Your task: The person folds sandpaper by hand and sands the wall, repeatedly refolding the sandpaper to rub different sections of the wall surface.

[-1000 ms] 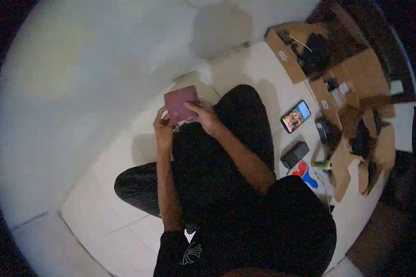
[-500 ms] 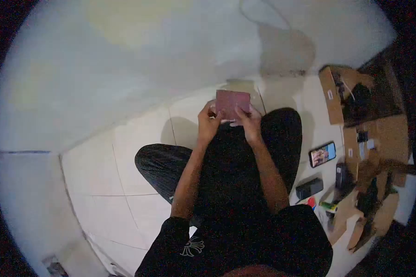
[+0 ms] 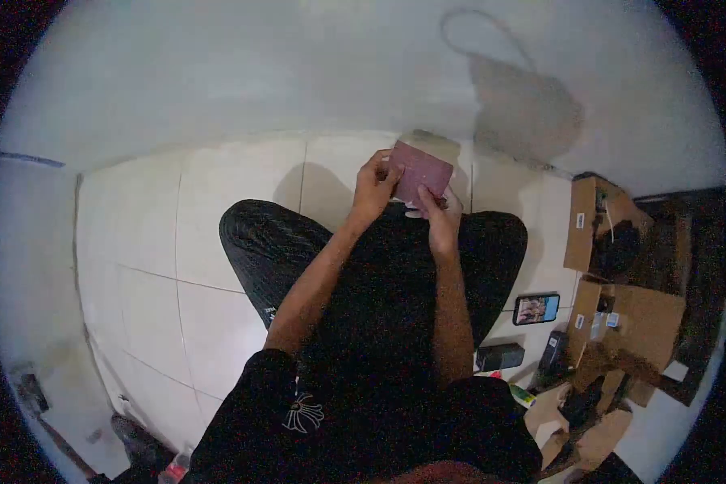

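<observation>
A flat, mauve, roughly square piece (image 3: 422, 172) is held up in front of my lap, tilted with its right side lower. Its exact kind cannot be made out. My left hand (image 3: 374, 187) grips its left edge, thumb on the near face. My right hand (image 3: 441, 216) pinches its lower right edge, the thumb lying on top and the other fingers mostly behind. Something pale shows under the lower edge by the right fingers, too small to name.
I sit cross-legged on white floor tiles (image 3: 141, 234) facing a pale wall (image 3: 298, 73). To the right lie a lit phone (image 3: 536, 309), a black box-shaped object (image 3: 500, 357), and open cardboard boxes (image 3: 645, 323). A dark item (image 3: 141, 444) and something red (image 3: 173, 469) are at lower left.
The mauve piece has turned clockwise, its right side dropping, with both hands still on it. The camera view has also rotated, so the boxes and phone appear lower.
</observation>
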Action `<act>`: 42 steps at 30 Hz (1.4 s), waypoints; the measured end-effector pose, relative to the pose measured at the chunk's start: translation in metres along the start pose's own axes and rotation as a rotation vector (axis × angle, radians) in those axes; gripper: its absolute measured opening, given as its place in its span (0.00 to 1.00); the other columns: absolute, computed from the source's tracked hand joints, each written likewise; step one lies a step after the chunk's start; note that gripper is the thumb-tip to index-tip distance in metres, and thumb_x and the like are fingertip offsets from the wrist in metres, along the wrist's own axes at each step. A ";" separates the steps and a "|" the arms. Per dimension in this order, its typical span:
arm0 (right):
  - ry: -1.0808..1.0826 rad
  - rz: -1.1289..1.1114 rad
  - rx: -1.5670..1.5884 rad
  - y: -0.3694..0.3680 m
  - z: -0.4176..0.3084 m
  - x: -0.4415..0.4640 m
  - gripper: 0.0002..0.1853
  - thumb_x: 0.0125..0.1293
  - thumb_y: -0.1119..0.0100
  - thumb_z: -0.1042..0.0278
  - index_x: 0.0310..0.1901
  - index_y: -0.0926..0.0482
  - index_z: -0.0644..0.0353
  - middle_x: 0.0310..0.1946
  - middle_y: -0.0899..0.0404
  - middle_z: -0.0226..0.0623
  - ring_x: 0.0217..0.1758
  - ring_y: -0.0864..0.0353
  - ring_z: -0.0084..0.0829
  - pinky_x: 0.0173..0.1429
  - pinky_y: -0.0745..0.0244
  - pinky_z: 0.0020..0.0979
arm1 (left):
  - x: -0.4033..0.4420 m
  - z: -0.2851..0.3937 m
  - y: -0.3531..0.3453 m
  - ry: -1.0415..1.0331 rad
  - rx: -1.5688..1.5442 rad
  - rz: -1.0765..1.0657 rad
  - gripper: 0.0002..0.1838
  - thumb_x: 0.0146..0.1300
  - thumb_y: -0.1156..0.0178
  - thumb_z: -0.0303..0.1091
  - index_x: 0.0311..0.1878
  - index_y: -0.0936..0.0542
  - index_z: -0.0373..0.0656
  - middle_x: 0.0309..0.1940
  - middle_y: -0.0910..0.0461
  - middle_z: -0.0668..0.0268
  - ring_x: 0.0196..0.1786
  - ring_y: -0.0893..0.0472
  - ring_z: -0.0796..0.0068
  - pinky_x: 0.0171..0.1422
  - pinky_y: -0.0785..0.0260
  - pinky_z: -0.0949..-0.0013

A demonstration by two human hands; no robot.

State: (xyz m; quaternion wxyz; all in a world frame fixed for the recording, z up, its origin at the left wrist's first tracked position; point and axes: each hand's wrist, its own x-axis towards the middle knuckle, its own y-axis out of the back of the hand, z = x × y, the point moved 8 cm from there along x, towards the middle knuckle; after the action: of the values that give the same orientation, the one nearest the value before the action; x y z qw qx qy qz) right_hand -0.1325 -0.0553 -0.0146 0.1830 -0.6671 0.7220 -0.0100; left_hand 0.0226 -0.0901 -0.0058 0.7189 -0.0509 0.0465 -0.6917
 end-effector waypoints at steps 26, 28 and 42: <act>0.064 0.053 -0.220 0.016 0.029 0.009 0.18 0.68 0.42 0.64 0.52 0.25 0.70 0.47 0.23 0.43 0.44 0.19 0.34 0.34 0.13 0.34 | -0.009 0.034 0.008 -0.239 0.505 0.054 0.15 0.65 0.45 0.34 0.53 0.26 0.40 0.29 0.19 0.48 0.31 0.18 0.48 0.38 0.27 0.56; 0.085 0.081 -0.162 0.012 0.021 0.005 0.18 0.68 0.42 0.64 0.52 0.26 0.70 0.48 0.23 0.43 0.43 0.19 0.33 0.34 0.13 0.34 | -0.007 0.035 0.004 -0.239 0.504 0.026 0.15 0.66 0.45 0.34 0.53 0.26 0.40 0.29 0.20 0.48 0.30 0.18 0.49 0.38 0.27 0.56; 0.227 0.131 -0.306 0.014 0.008 0.004 0.23 0.63 0.36 0.52 0.43 0.20 0.70 0.41 0.18 0.39 0.44 0.22 0.29 0.54 0.28 0.32 | -0.005 0.017 0.007 -0.086 0.481 0.025 0.15 0.68 0.45 0.36 0.53 0.27 0.38 0.25 0.20 0.50 0.27 0.17 0.62 0.32 0.28 0.63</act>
State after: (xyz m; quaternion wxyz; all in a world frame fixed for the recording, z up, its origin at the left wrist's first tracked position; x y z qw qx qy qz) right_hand -0.1444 -0.0555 -0.0263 -0.0031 -0.6333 0.7730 0.0368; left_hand 0.0320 -0.0851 0.0104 0.7202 0.0931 -0.1494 -0.6710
